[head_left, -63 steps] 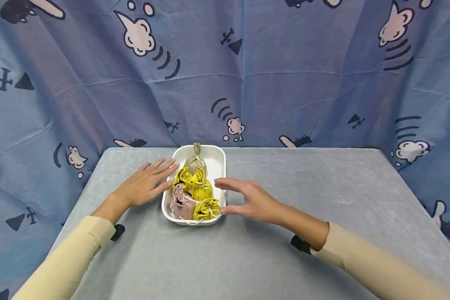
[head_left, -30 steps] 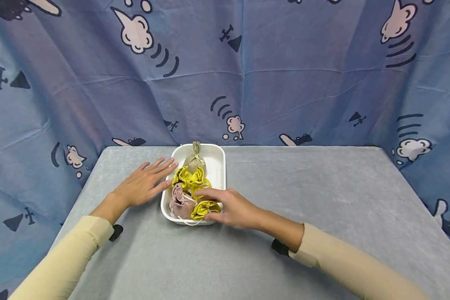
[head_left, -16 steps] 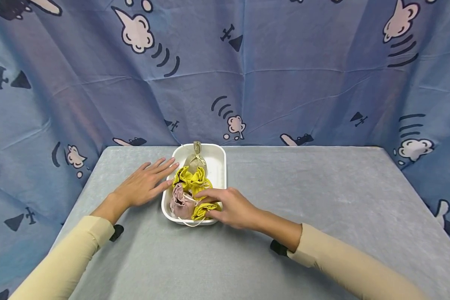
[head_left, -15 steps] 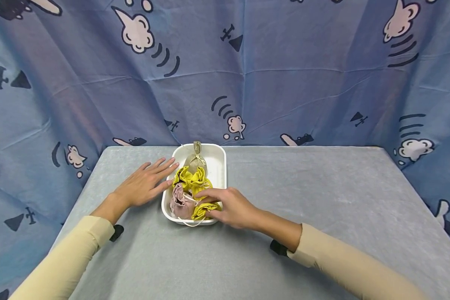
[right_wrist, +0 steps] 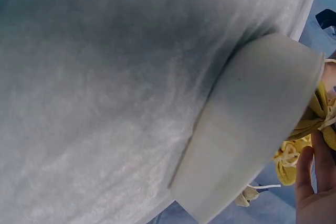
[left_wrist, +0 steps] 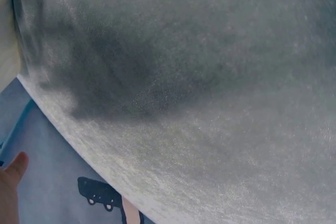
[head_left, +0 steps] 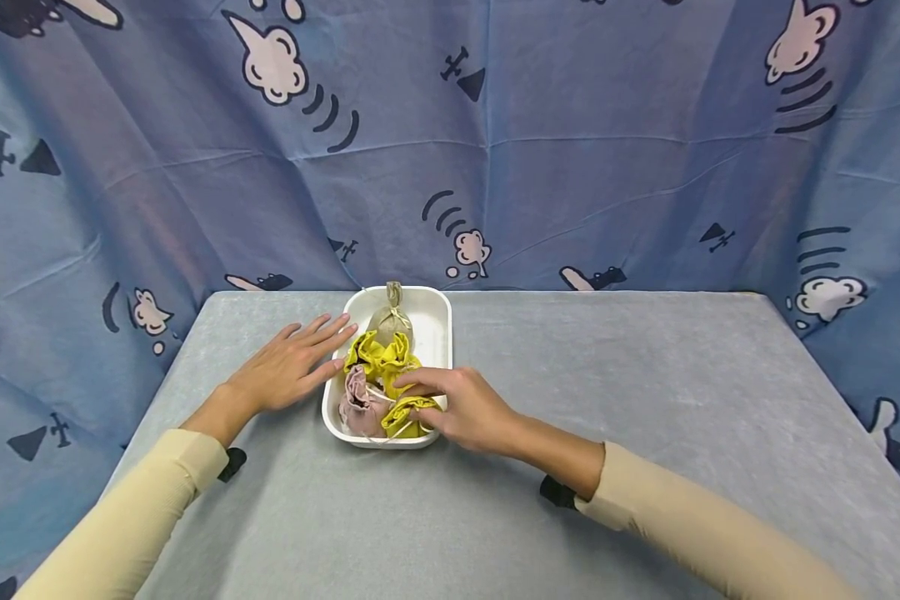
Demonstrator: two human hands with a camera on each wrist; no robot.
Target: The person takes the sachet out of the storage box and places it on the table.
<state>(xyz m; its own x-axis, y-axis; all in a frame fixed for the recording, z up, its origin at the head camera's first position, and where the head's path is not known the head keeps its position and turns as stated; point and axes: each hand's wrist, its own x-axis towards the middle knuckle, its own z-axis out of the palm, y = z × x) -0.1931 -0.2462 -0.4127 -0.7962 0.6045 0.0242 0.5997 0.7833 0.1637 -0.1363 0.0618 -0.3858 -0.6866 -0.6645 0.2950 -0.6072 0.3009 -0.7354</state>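
"Start at the left. What's there?"

"The left hand (head_left: 292, 367), fingers spread, beside the tray (head_left: 438, 333) on the worktop (head_left: 607, 367). I can't tell whether it touches the rim."

"And the tray's long axis?"

"It runs away from the person, near end to far end."

"What's inside?"

"At near left, the pink bag (head_left: 363, 418), its gathered mouth toward the far end. Behind it, two yellow bags crowd together. At the far end lies the olive bag (head_left: 392, 329), its long axis along the tray, its tied neck pointing away from the person at the far rim."

"Further right?"

"The front bag (head_left: 399, 425), yellow, in the tray's near right corner, just beside the pink one. It lies right of the left hand, at the fingertips of the right hand (head_left: 465, 407), whose thumb and fingers pinch it."

"Which way does it point?"

"I can't tell; the fingers cover part of it."
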